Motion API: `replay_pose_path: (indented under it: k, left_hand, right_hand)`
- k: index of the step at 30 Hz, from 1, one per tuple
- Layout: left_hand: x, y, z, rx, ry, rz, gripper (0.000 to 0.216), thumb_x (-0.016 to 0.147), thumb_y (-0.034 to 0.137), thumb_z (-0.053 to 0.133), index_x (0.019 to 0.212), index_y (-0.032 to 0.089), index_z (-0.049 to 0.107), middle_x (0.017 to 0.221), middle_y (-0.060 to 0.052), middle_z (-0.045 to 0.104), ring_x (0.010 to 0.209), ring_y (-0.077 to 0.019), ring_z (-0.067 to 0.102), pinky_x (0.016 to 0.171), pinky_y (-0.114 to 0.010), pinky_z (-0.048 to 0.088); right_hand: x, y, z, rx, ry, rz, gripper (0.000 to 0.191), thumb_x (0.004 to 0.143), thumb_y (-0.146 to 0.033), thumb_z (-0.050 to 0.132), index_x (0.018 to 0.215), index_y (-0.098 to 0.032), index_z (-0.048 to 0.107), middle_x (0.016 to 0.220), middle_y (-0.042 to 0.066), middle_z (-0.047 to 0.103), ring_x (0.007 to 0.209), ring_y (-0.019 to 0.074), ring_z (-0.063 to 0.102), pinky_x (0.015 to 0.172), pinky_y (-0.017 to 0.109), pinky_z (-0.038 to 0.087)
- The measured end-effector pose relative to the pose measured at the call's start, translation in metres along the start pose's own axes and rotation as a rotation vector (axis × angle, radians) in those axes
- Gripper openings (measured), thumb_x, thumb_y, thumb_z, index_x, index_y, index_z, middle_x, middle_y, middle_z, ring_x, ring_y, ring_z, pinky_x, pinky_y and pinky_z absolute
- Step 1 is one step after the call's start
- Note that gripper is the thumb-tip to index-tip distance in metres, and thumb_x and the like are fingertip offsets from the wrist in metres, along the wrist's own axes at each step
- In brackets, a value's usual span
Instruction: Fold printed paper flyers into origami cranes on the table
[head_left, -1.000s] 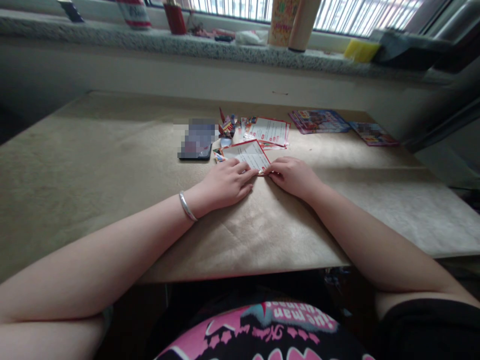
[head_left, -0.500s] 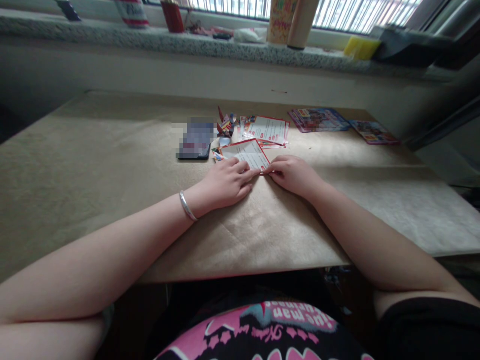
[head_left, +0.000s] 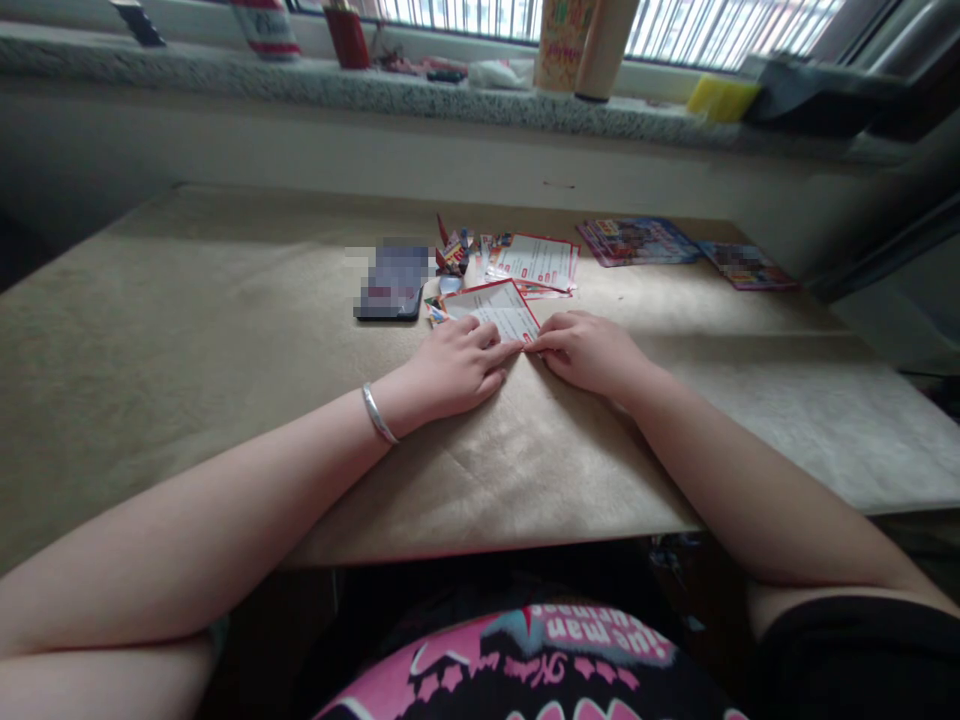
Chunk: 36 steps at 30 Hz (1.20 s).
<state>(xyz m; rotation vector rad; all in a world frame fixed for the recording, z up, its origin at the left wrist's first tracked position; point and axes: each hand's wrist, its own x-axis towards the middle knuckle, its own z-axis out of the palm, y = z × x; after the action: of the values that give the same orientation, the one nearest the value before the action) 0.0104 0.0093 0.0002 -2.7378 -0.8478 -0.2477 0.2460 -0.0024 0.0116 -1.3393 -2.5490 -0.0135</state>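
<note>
A white paper sheet with a red border (head_left: 495, 308) lies on the brown paper-covered table (head_left: 225, 330). My left hand (head_left: 454, 367) rests on the sheet's near left edge, fingers pressed flat on it; a silver bangle is on that wrist. My right hand (head_left: 589, 350) pinches the sheet's near right corner between thumb and fingers. Both hands meet at the sheet's near edge.
A dark phone (head_left: 394, 281) lies left of the sheet. A small folded paper figure (head_left: 452, 252) and more red-bordered sheets (head_left: 536, 263) lie behind. Two colourful leaflets (head_left: 637, 241) are far right. Cups and a yellow sponge (head_left: 721, 97) stand on the windowsill.
Both hands have shifted very slightly on the sheet's near edge; the sheet stays in place.
</note>
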Motion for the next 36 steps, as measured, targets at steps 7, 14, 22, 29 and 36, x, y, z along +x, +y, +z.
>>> replay_pose_path:
  k: [7, 14, 22, 29, 36]
  left_hand:
    - [-0.001, 0.000, 0.001, 0.007, -0.008, -0.007, 0.046, 0.101, 0.039, 0.039, 0.142, 0.022, 0.053, 0.116, -0.011, 0.062, 0.106, -0.0289, 0.053, 0.096, -0.042, 0.041]
    - [-0.001, 0.000, -0.002, 0.015, -0.061, -0.016, 0.048, 0.101, 0.041, 0.038, 0.143, 0.022, 0.050, 0.119, -0.010, 0.061, 0.108, -0.0286, 0.053, 0.098, -0.041, 0.040]
    - [-0.001, 0.000, -0.001, -0.002, -0.070, -0.023, 0.048, 0.101, 0.042, 0.038, 0.143, 0.023, 0.050, 0.119, -0.011, 0.060, 0.109, -0.0288, 0.052, 0.098, -0.042, 0.039]
    - [-0.002, 0.000, -0.001, -0.014, -0.055, -0.019, 0.047, 0.101, 0.042, 0.039, 0.142, 0.023, 0.051, 0.119, -0.010, 0.060, 0.108, -0.0281, 0.051, 0.098, -0.042, 0.039]
    - [-0.002, 0.000, -0.002, -0.015, -0.057, -0.024, 0.046, 0.101, 0.040, 0.039, 0.141, 0.022, 0.052, 0.119, -0.010, 0.061, 0.108, -0.0283, 0.052, 0.098, -0.042, 0.039]
  right_hand:
    - [-0.002, 0.009, -0.004, 0.004, -0.033, 0.012, 0.029, 0.089, -0.022, 0.056, 0.104, -0.031, 0.079, 0.101, 0.003, 0.073, 0.088, 0.0180, 0.065, 0.072, 0.030, 0.044]
    - [-0.003, 0.009, -0.012, -0.042, -0.096, 0.051, 0.027, 0.088, -0.023, 0.059, 0.100, -0.032, 0.080, 0.101, 0.002, 0.073, 0.082, 0.0157, 0.064, 0.063, 0.029, 0.038]
    - [-0.004, 0.016, -0.019, -0.026, -0.151, 0.078, 0.026, 0.087, -0.023, 0.059, 0.097, -0.032, 0.081, 0.104, 0.000, 0.073, 0.082, 0.0149, 0.065, 0.065, 0.028, 0.041]
    - [-0.006, 0.020, -0.026, -0.030, -0.193, 0.065, 0.027, 0.085, -0.020, 0.059, 0.097, -0.030, 0.081, 0.105, 0.001, 0.073, 0.081, 0.0151, 0.066, 0.067, 0.028, 0.044]
    - [-0.007, 0.026, -0.026, 0.028, -0.194, 0.046, 0.026, 0.082, -0.017, 0.061, 0.093, -0.027, 0.081, 0.104, 0.002, 0.074, 0.080, 0.0153, 0.067, 0.070, 0.028, 0.047]
